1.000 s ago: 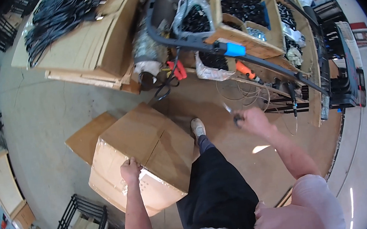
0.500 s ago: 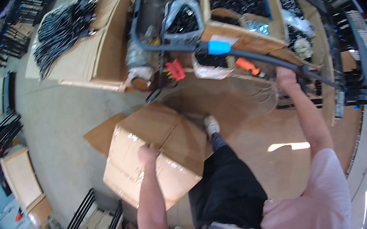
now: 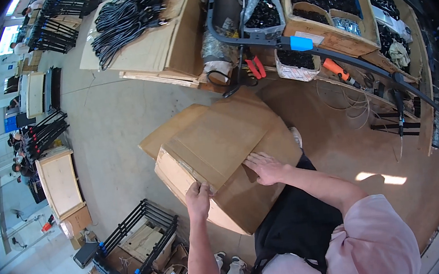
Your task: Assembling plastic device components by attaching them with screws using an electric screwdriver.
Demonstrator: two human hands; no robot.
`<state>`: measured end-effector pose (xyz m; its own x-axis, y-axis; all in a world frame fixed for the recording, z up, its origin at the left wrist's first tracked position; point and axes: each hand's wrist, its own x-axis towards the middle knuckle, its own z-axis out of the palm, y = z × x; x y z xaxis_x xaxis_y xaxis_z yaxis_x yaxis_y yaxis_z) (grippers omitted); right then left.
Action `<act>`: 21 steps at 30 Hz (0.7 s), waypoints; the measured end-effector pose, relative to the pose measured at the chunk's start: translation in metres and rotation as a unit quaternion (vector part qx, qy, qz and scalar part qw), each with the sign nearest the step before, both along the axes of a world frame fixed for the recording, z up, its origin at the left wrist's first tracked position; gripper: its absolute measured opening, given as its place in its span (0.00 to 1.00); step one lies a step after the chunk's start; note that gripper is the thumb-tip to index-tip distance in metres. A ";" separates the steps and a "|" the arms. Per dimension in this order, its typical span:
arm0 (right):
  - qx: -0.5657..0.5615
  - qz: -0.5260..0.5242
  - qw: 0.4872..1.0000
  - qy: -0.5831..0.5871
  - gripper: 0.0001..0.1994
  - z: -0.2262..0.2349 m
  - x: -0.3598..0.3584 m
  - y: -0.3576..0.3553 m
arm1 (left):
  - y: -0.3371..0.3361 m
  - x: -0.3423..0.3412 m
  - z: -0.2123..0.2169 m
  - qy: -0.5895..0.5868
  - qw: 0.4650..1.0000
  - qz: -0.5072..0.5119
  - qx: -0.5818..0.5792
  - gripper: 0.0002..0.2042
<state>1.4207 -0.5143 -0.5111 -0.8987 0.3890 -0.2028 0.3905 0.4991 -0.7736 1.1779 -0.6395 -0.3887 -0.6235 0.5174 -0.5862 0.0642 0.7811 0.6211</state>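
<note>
A brown cardboard box (image 3: 225, 141) stands tilted in front of my legs, a flap (image 3: 175, 128) sticking out at its far left. My left hand (image 3: 198, 199) is closed around the box's near left edge, fingers curled and thumb over the rim. On the top panel, toward the box's right side, my right hand (image 3: 266, 168) lies with its fingers stretched out. A dark gap shows beside that palm. Whatever is inside the box stays hidden.
Ahead is a workbench with a dark metal frame bar (image 3: 252, 40), a wooden parts bin (image 3: 326, 27), red-handled pliers (image 3: 256, 68) and an orange tool (image 3: 337, 69). Black cables (image 3: 128, 23) lie on a large carton at far left. Black frames (image 3: 134, 244) stand at lower left.
My right hand has come from the workbench to the top of the box. My left hand still grips the box edge. The whole view has shifted, and the box's tilt has changed.
</note>
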 end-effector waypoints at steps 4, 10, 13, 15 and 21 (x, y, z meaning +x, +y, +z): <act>0.034 0.079 0.995 -0.050 0.34 0.038 -0.048 0.004 | -0.035 -0.031 0.040 -0.029 0.990 0.087 0.104 0.11; -0.027 0.235 0.972 0.002 0.19 0.088 -0.085 -0.035 | -0.071 -0.088 0.060 -0.419 0.838 0.261 0.232 0.27; -0.044 0.252 0.967 -0.013 0.17 0.103 -0.085 -0.072 | -0.068 -0.081 0.067 -0.255 0.952 0.147 0.083 0.29; -0.040 0.272 0.962 -0.003 0.16 0.121 -0.086 -0.103 | -0.076 -0.098 0.048 -0.194 0.970 0.131 0.073 0.28; -0.034 0.266 0.963 -0.006 0.13 0.134 -0.074 -0.130 | -0.080 -0.087 -0.059 0.070 0.818 -0.543 -0.175 0.18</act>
